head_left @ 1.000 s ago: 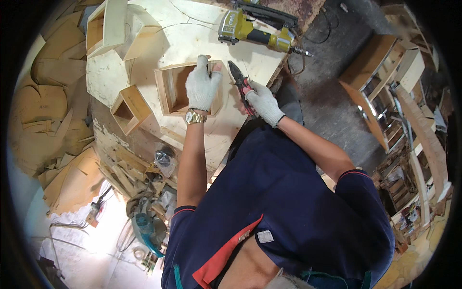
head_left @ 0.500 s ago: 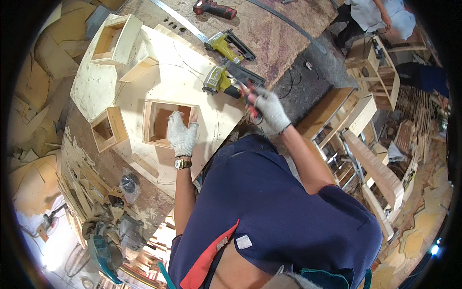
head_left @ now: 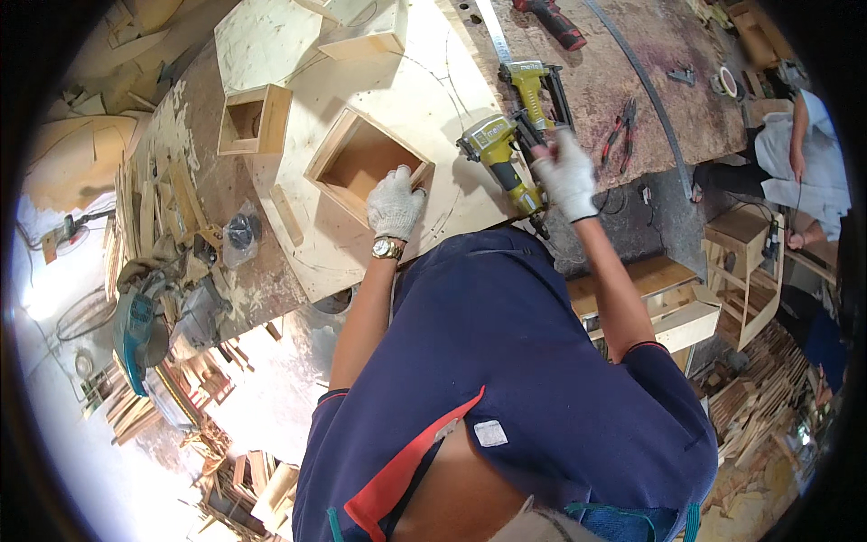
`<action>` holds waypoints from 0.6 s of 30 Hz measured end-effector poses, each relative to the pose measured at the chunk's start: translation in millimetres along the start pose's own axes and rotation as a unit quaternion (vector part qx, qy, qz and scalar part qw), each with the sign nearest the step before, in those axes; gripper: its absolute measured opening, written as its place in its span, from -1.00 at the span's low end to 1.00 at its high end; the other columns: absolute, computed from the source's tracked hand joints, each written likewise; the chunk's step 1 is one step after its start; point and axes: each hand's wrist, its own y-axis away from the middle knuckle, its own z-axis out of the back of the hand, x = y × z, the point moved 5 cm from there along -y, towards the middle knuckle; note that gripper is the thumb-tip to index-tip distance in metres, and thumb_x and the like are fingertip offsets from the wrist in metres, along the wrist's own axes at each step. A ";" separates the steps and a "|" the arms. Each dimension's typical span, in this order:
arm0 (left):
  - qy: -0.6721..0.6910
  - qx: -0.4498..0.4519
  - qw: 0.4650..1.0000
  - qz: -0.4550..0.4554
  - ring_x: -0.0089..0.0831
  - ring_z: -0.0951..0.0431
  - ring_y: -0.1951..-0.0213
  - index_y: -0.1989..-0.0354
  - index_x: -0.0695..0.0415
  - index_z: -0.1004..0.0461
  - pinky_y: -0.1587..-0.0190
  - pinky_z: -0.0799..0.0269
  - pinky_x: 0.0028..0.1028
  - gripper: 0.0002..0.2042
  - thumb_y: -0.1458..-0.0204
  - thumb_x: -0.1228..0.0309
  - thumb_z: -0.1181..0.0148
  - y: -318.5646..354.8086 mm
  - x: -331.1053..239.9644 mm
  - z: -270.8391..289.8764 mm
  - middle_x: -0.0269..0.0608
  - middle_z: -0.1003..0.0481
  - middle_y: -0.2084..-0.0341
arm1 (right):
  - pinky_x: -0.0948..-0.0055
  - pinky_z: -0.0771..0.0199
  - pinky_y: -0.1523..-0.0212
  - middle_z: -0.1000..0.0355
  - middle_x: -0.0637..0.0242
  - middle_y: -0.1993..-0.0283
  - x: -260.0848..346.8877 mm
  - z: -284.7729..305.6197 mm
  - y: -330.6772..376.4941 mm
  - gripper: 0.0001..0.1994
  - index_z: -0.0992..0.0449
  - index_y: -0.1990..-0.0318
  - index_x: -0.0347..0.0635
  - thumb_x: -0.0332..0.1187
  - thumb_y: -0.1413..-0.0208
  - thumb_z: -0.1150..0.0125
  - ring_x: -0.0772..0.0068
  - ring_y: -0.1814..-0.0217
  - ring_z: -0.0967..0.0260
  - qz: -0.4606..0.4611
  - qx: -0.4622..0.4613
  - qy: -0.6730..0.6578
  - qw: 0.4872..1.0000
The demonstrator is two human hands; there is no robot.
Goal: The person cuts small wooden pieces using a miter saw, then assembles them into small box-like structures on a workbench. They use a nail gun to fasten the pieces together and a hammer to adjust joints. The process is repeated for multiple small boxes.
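My left hand point(head_left: 396, 204), in a white glove, grips the near wall of an open-topped wooden box point(head_left: 327, 177) that stands on a pale plywood sheet point(head_left: 452, 194). My gloved right hand point(head_left: 567, 176) is at the magazine side of the nearer yellow-green nail gun point(head_left: 495, 144). Its fingers are smeared by motion, so whether they touch the gun is unclear. A second nail gun point(head_left: 533, 86) lies just behind. Red-handled pliers point(head_left: 618, 140) rest on the workbench point(head_left: 632, 86), to the right of my right hand.
Smaller wooden boxes, one of them point(head_left: 256, 120) at left, stand on the plywood. A red-black power tool point(head_left: 553, 23) and a metal strip point(head_left: 643, 81) lie at the back. Left of the plywood is a plastic bag point(head_left: 241, 237). Another person point(head_left: 799, 154) is at far right.
My right hand has let go of the pliers, which now lie on the bench, and has come to the nail gun. The view has swung right. My left hand stays at the box.
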 end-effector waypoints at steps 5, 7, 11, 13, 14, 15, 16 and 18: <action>-0.011 0.002 1.000 0.005 -0.04 -0.66 0.17 0.17 0.08 -0.51 0.14 -0.56 -0.08 -0.70 -0.04 0.17 -0.32 -2.7 -7.9 6.2 -0.06 -0.62 0.24 | -0.01 -0.61 0.02 -0.45 -0.16 -0.13 30.3 -64.1 18.8 0.01 0.07 -0.59 -0.10 -0.20 -0.04 -0.44 -0.22 0.03 -0.55 0.071 0.086 0.179 0.978; -0.015 0.015 1.000 0.017 -0.07 -0.67 0.14 0.19 0.09 -0.53 0.11 -0.58 -0.09 -0.71 -0.05 0.16 -0.33 -2.5 -12.3 9.4 -0.05 -0.63 0.24 | -0.02 -0.61 0.01 -0.43 -0.21 -0.13 34.5 -72.4 16.0 0.07 0.16 -0.61 -0.12 -0.26 -0.01 -0.43 -0.25 0.01 -0.54 0.059 0.089 0.128 0.986; -0.010 -0.017 1.000 0.009 -0.03 -0.65 0.21 0.21 0.07 -0.51 0.19 -0.55 -0.09 -0.70 -0.01 0.14 -0.34 -2.0 -7.2 3.9 -0.08 -0.61 0.28 | -0.04 -0.60 0.03 -0.47 -0.29 -0.08 24.4 -79.2 11.7 0.08 0.22 -0.61 -0.20 -0.31 0.00 -0.37 -0.31 0.02 -0.54 0.058 0.104 0.087 0.989; -0.013 -0.019 1.000 0.007 -0.03 -0.64 0.21 0.22 0.06 -0.50 0.19 -0.55 -0.09 -0.70 -0.01 0.14 -0.34 -3.2 -4.7 0.2 -0.09 -0.60 0.30 | 0.00 -0.62 0.04 -0.51 -0.24 0.01 40.6 -52.9 6.4 0.06 0.17 -0.59 -0.24 -0.25 -0.01 -0.39 -0.26 0.06 -0.57 0.023 0.155 0.100 0.983; -0.009 -0.023 1.000 0.006 -0.02 -0.64 0.22 0.23 0.06 -0.50 0.20 -0.54 -0.09 -0.70 0.00 0.14 -0.35 -3.5 -4.8 -0.5 -0.09 -0.60 0.31 | 0.02 -0.63 0.04 -0.53 -0.22 0.06 49.5 -34.5 3.3 0.05 0.15 -0.59 -0.25 -0.23 -0.02 -0.40 -0.23 0.08 -0.59 0.002 0.181 0.107 0.978; -0.006 -0.027 1.000 0.008 -0.02 -0.64 0.22 0.25 0.06 -0.49 0.20 -0.54 -0.08 -0.70 0.00 0.14 -0.35 -2.4 -5.1 -0.1 -0.09 -0.59 0.32 | 0.00 -0.62 0.05 -0.56 -0.19 0.20 52.2 -18.6 -1.5 0.01 0.08 -0.56 -0.26 -0.21 -0.01 -0.39 -0.21 0.10 -0.60 -0.003 0.182 0.110 0.977; -0.002 -0.033 0.999 0.010 -0.02 -0.64 0.23 0.26 0.06 -0.49 0.20 -0.54 -0.08 -0.71 0.00 0.14 -0.35 -1.2 -5.4 0.6 -0.09 -0.59 0.32 | -0.02 -0.61 0.06 -0.56 -0.19 0.21 54.0 -3.2 -8.7 -0.11 -0.07 -0.48 -0.29 -0.21 -0.02 -0.39 -0.22 0.11 -0.59 -0.011 0.194 0.093 0.977; -0.004 -0.028 1.000 0.012 -0.02 -0.63 0.24 0.28 0.06 -0.48 0.21 -0.53 -0.08 -0.71 0.00 0.14 -0.35 -2.2 -6.9 0.2 -0.09 -0.58 0.33 | -0.04 -0.59 0.07 -0.56 -0.20 0.21 52.8 22.9 -24.5 -0.34 -0.30 -0.26 -0.33 -0.21 -0.04 -0.38 -0.26 0.11 -0.57 0.038 0.168 0.059 0.983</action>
